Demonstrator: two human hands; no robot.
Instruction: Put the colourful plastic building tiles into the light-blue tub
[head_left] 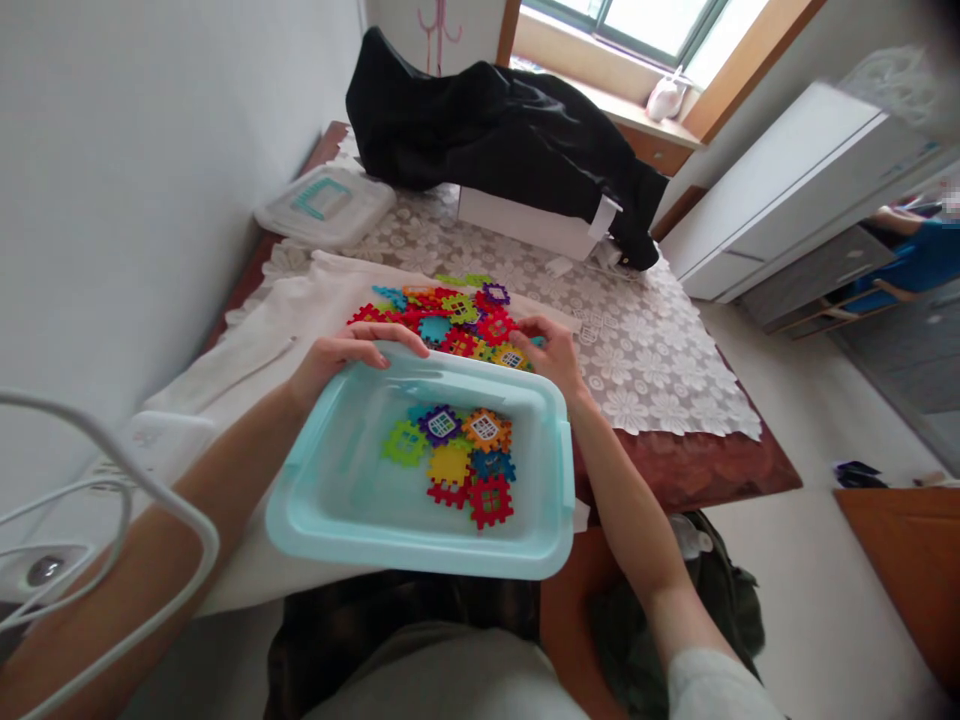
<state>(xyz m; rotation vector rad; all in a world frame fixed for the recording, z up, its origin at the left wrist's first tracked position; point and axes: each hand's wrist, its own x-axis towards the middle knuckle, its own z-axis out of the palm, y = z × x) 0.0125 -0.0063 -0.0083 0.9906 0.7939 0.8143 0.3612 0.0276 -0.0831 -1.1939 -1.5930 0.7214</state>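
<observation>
A light blue plastic bin is tilted toward me at the table's near edge. Inside it lie several interlocking plastic tiles in green, purple, orange, yellow, blue and red. My left hand grips the bin's far left rim, its fingers laid over the edge. Just beyond the far right corner, my right hand has its fingers curled at the pile of tiles. A teal piece shows between its thumb and fingers, mostly hidden. The pile rests on white cloth, partly behind the bin.
A clear lid with a teal handle lies at the back left. Black fabric drapes over a white box at the back. White cables loop at near left. A person in blue is at far right.
</observation>
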